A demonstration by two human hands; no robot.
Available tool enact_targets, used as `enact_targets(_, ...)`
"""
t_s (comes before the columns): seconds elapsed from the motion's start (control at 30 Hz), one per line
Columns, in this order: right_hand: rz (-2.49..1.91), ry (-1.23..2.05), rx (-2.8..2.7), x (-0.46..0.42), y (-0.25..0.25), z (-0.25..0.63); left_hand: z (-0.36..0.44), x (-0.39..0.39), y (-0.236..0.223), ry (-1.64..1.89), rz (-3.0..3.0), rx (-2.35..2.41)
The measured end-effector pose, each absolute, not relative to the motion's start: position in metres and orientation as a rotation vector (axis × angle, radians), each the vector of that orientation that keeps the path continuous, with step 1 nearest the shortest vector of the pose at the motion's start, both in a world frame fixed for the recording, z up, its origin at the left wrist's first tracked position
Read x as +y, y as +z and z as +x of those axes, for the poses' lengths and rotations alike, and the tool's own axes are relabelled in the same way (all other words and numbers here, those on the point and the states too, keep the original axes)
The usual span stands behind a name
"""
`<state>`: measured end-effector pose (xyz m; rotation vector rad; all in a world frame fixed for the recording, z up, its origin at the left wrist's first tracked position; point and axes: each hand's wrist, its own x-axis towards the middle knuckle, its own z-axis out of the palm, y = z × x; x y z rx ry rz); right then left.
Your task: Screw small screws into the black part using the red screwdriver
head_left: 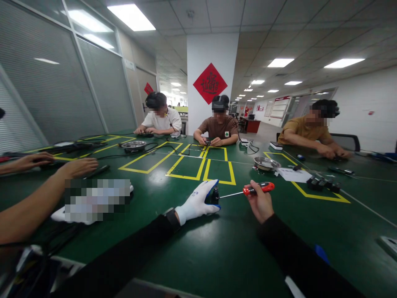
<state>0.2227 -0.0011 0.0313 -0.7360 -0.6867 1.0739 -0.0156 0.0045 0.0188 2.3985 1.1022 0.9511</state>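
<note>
**Bench view: gloved hand on small black part, screwdriver at its side**

Far left — a co-worker's bare forearms [46, 174] lie along the green table [217, 248], hands flat near black cables; a blurred patch sits just beside them. Behind, a round metal dish [133, 145] stands on the table near yellow tape outlines [198, 165], which mark empty rectangles at mid-table.

Open room: the green surface between the near edge and the taped boxes is bare around both hands, with free space in front of them and to either side. The near table edge runs just under the two dark sleeves.

Left hand [198, 203], in a white glove, rests on the table with its fingers curled around a small black part [215, 194], thumb on the near side — a closed grip, not spread. The part stands on the table just short of the nearest taped box.

Right hand [260, 203], bare, is raised slightly off the table and wraps the red handle of a screwdriver [248, 191]. The thin shaft runs left, roughly level, and its tip meets the black part.

Further right: a second metal dish [266, 163], a white sheet of paper [293, 174] just beside it, and small black components [322, 184] inside another taped outline. Three people sit along the far edge, hands on the table.
</note>
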Motion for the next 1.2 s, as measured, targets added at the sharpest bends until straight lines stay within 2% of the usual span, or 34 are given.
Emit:
enact_targets(0.87, -0.755, 1.024, -0.76, -0.004, 0.032, 0.219, -0.013, 0.005, 0.015, 0.96, 2.442, 1.01)
enact_targets(1.2, -0.764, 1.01, -0.767, -0.005, 0.032, 0.219, -0.013, 0.002, 0.022, 0.958, 2.209, 1.021)
